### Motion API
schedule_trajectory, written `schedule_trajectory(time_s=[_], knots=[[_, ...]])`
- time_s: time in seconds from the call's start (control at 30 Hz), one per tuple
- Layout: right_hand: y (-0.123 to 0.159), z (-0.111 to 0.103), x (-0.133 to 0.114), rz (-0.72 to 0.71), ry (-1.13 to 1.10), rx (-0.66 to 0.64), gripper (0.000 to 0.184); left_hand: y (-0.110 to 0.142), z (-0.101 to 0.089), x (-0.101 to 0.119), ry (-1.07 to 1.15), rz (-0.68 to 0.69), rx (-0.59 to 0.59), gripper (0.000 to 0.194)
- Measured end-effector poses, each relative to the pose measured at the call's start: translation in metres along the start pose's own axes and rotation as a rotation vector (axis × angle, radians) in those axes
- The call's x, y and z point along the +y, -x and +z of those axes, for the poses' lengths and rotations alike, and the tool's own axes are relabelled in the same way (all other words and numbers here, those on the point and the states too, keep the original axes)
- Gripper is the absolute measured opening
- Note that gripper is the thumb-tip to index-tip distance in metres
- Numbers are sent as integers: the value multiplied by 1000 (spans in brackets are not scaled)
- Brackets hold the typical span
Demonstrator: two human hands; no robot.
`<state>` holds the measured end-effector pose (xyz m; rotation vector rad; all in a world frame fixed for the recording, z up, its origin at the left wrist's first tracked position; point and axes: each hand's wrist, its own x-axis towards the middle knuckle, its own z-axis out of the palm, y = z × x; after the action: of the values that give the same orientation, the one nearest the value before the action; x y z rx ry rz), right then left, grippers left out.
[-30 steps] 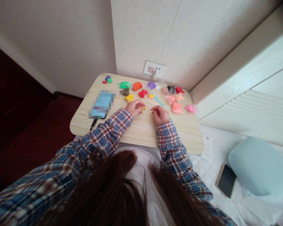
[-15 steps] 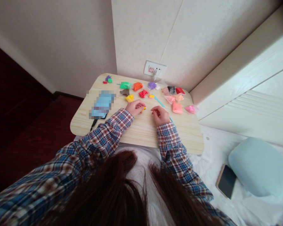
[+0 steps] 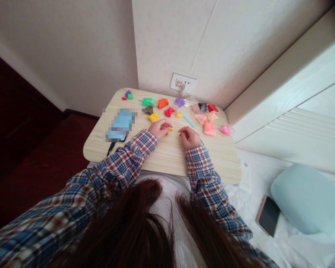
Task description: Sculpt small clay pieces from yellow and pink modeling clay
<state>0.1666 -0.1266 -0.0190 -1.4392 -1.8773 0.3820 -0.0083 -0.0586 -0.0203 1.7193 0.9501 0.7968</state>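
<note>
My left hand point(image 3: 160, 128) is closed, with a small piece of yellow modelling clay point(image 3: 170, 130) between its fingertips. A short gap to the right, my right hand point(image 3: 190, 137) has its fingers curled and pressed together; whatever they hold, if anything, is too small to make out. Beyond the left hand lies a packet of yellow clay point(image 3: 153, 117). A small yellow-and-pink clay piece point(image 3: 179, 115) rests beside a blue plastic tool point(image 3: 187, 120). Another thin blue stick point(image 3: 203, 143) shows partly from behind the right wrist.
Several clay packets, such as the green one point(image 3: 149, 101) and the salmon one point(image 3: 209, 128), lie across the small wooden table point(image 3: 167, 160). Shaped clay bits point(image 3: 128, 95) sit at the far left corner. A blurred phone point(image 3: 121, 124) lies left. A wall socket point(image 3: 183, 82) is behind.
</note>
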Motion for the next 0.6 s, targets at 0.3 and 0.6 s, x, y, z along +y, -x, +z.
schedule_trajectory(time_s=[0.3,0.6], knots=[[1,2,0,27,-2,7,23,0,0,1,7,-3,-10,17],[2,2,3,46,8,52,24,1,0,2,10,-7,-13,17]])
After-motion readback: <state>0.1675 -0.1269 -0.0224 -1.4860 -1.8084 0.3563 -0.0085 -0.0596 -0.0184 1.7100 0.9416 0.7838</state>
